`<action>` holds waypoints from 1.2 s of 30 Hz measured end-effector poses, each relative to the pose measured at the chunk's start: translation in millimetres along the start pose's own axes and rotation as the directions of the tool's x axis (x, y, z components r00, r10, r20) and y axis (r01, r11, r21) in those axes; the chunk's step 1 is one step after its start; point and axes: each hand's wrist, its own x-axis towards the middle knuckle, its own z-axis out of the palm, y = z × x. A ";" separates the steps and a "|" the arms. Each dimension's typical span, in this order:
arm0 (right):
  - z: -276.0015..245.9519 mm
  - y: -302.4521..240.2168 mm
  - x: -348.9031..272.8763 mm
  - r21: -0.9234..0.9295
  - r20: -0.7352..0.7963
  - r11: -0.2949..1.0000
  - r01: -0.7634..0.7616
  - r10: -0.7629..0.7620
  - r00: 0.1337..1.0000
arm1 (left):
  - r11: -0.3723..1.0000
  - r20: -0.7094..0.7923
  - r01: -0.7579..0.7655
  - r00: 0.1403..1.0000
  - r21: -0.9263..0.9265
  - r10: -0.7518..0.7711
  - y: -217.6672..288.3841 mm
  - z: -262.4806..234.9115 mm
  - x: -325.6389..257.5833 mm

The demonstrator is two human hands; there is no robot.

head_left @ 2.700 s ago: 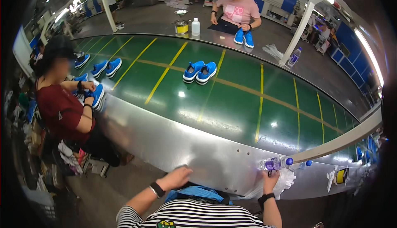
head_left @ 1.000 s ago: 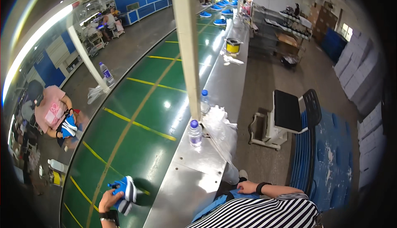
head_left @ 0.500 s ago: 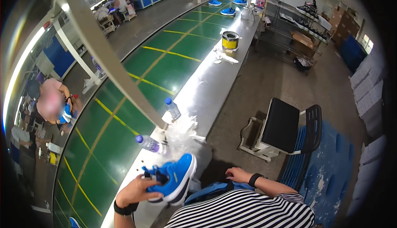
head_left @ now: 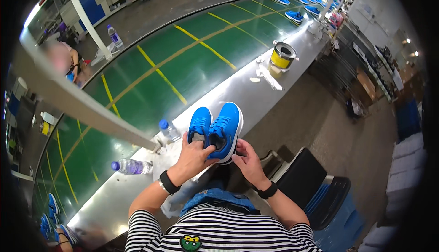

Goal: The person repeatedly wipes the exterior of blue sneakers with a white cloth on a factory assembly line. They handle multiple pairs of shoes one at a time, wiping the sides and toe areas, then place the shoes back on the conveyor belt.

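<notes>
Two blue sneakers with white soles, a left sneaker (head_left: 200,120) and a right sneaker (head_left: 228,123), stand side by side in front of me, toes pointing away, over the bench's near edge. My left hand (head_left: 193,157) is closed on the pair at the heels, its fingers and thumb reaching into the shoe openings. Beside the right sneaker's heel is my right hand (head_left: 249,163), thumb and fingers apart, fingertips at the outer edge of the sole. Part of the soles' undersides is hidden.
Left of the shoes, a clear bottle with a blue cap (head_left: 169,130) stands by a white post (head_left: 137,135); another bottle (head_left: 131,166) lies nearby. A can with a yellow label (head_left: 282,56) is farther along the metal bench (head_left: 231,92). A chair (head_left: 297,179) stands right.
The view has swung right. My left hand has brought the blue sneakers up and forward, toes now away from me. My right hand has moved from my lap to the right sneaker's heel.
</notes>
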 end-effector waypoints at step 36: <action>-145.5 66.4 376.9 -0.192 0.642 0.770 -0.608 0.567 0.516 | -0.504 0.506 0.067 0.196 -0.861 -0.840 -34.6 147.1 174.2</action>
